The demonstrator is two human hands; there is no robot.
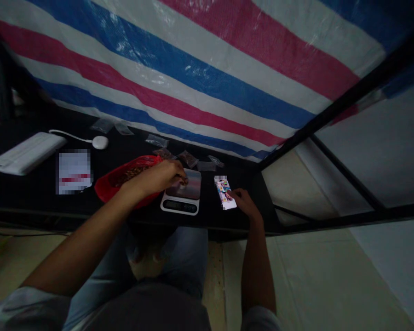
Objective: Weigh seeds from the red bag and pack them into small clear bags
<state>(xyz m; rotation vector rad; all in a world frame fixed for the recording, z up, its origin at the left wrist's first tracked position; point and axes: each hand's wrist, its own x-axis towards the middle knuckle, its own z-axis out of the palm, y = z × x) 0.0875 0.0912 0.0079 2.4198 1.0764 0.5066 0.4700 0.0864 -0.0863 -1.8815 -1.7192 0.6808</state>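
Observation:
My left hand (174,171) is above the metal plate of a white kitchen scale (181,206). Its fingers are pinched together, and a little brown matter shows at the tips, too small to name. Beside that forearm lies an open red plastic bag (105,191) with many small brown pieces (133,174) in it; the arm covers part of it. My right hand (243,201) is open at the edge of a phone (225,193), one finger touching its lit, colourful screen. The phone lies flat on the black table (207,218), right of the scale.
Several small clear bags lie along the back, one empty-looking (157,140) and one with brown contents (188,158). At left are a white box-like device (27,151), a white round piece on a cable (100,142) and a blurred white packet (74,170). Striped sheeting (193,69) hangs behind.

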